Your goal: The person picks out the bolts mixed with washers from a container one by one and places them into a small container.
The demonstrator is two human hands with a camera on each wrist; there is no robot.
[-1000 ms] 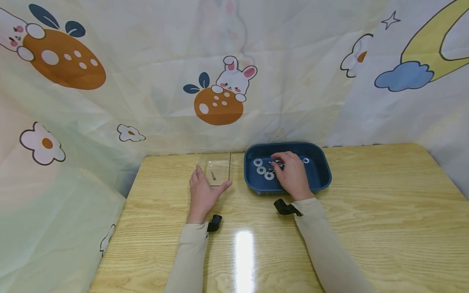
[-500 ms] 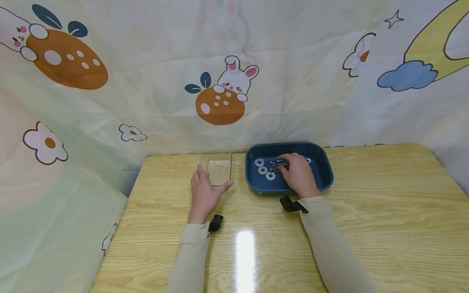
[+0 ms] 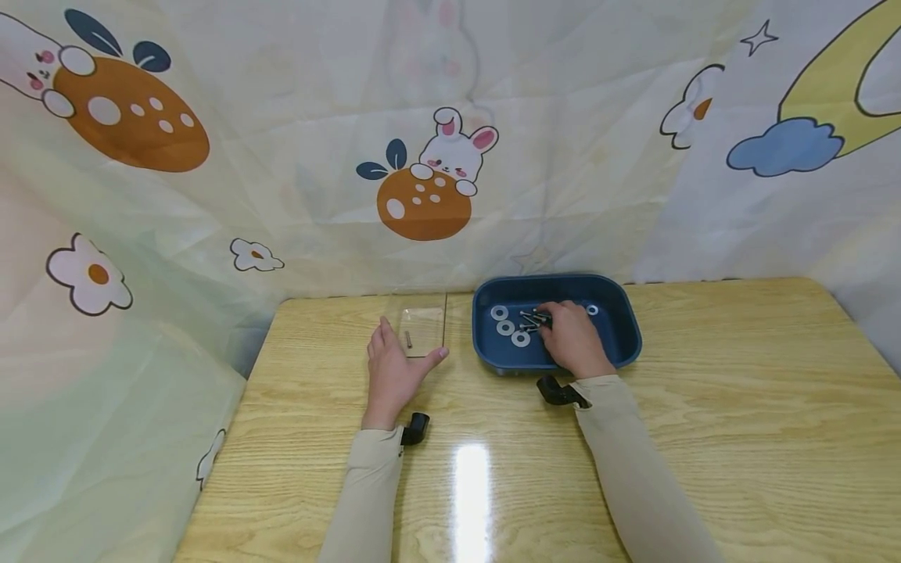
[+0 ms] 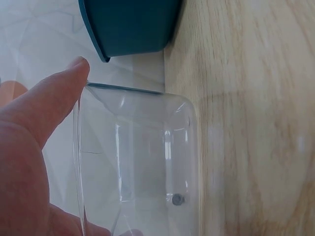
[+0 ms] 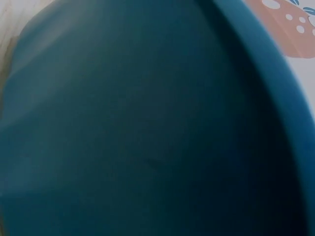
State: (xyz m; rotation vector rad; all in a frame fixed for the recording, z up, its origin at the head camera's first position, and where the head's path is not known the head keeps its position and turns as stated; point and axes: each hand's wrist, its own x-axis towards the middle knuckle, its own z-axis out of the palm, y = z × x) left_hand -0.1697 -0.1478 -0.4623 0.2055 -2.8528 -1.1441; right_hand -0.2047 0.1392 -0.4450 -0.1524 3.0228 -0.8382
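Observation:
My left hand [image 3: 393, 379] holds the clear plastic box [image 3: 431, 322], thumb at its right front corner and fingers along its left side. In the left wrist view the thumb tip meets the box's rim [image 4: 77, 147]. One screw [image 3: 408, 340] lies inside the box. My right hand [image 3: 573, 342] reaches into the blue tray [image 3: 628, 344], thumb and fingertips pinching at a screw in the small pile of screws [image 3: 528, 324]. The hand partly covers that pile. The right wrist view shows only the tray's wall [image 5: 147, 108], with no fingers in sight.
Several flat washers [image 3: 505, 328] lie left of the screws, and a smaller ring [image 3: 593, 310] sits at the tray's right. Both containers stand near the back edge of the wooden table [image 3: 739, 391], against a printed cloth [image 3: 577, 156]. Light reflects off the table [image 3: 470, 493].
My right hand has shifted slightly right, and its fingers have closed in on the screw pile. The screw in the box moved left, then back right. The left hand keeps its hold.

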